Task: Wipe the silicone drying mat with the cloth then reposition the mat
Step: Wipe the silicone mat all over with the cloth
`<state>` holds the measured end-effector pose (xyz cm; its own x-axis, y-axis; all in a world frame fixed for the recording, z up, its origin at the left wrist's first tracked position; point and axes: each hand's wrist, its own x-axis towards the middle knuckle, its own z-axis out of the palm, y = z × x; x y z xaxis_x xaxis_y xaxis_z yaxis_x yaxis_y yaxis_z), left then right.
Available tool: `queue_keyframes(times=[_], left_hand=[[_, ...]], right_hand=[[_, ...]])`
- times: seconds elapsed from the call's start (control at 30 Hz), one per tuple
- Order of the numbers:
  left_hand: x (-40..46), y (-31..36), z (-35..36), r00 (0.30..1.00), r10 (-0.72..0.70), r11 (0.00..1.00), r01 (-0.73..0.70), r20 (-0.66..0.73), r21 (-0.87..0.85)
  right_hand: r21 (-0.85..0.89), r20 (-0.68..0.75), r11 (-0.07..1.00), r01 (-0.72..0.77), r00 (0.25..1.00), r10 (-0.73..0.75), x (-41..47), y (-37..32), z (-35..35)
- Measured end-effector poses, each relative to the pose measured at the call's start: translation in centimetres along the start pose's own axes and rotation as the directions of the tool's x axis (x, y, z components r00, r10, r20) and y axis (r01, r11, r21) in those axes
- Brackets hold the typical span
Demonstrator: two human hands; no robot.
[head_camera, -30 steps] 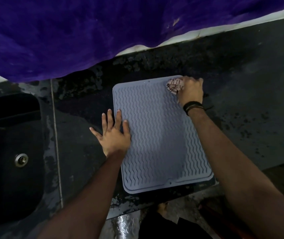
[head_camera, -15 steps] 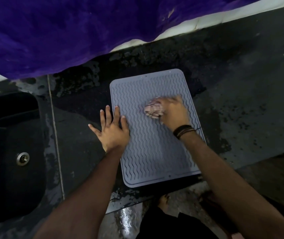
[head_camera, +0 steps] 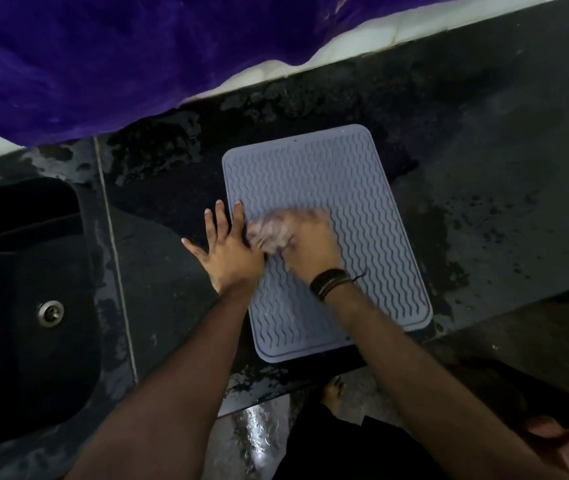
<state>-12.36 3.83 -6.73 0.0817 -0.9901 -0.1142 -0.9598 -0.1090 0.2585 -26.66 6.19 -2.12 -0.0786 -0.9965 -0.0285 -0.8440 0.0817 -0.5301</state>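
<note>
A grey silicone drying mat (head_camera: 352, 188) with wavy ridges lies flat on the dark wet counter (head_camera: 501, 188). My right hand (head_camera: 310, 244) presses a bunched pale patterned cloth (head_camera: 271, 232) onto the mat's left middle; both are motion-blurred. My left hand (head_camera: 229, 252) lies flat with fingers spread on the mat's left edge, partly on the counter, right beside the cloth. A dark band circles my right wrist.
A dark sink (head_camera: 23, 306) with a metal drain (head_camera: 50, 312) sits at the left. A purple fabric (head_camera: 120, 46) hangs over the back wall. The counter's front edge runs just below the mat; my feet and a wet floor (head_camera: 255, 441) show beneath.
My right hand has swept the cloth from the mat's far right corner down and left across the mat to beside my left hand. The left hand has stayed put.
</note>
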Motion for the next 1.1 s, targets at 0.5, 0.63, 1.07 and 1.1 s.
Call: queue_keyframes(times=[0.5, 0.63, 1.07, 1.1], left_hand=[[0.0, 0.3, 0.0, 0.999, -0.011, 0.997, 0.009, -0.032, -0.071], [0.2, -0.1, 0.2, 1.0, -0.003, 0.999, 0.003, -0.023, -0.038], [0.2, 0.1, 0.2, 0.999, -0.018, 0.998, 0.016, -0.045, -0.061], [0.2, 0.2, 0.2, 0.999, -0.017, 0.998, 0.014, -0.045, -0.059]], right_hand=[[-0.155, -0.269, 0.943, -0.295, 0.931, 0.247, -1.0, 11.0, -6.4], [-0.001, -0.125, 1.0, 0.004, 0.992, -0.004, -1.8, 1.5, -0.8], [-0.136, -0.147, 0.978, -0.16, 0.979, 0.14, -2.0, 10.4, -5.4], [-0.133, -0.176, 0.969, -0.21, 0.967, 0.185, -1.5, 10.3, -5.2]])
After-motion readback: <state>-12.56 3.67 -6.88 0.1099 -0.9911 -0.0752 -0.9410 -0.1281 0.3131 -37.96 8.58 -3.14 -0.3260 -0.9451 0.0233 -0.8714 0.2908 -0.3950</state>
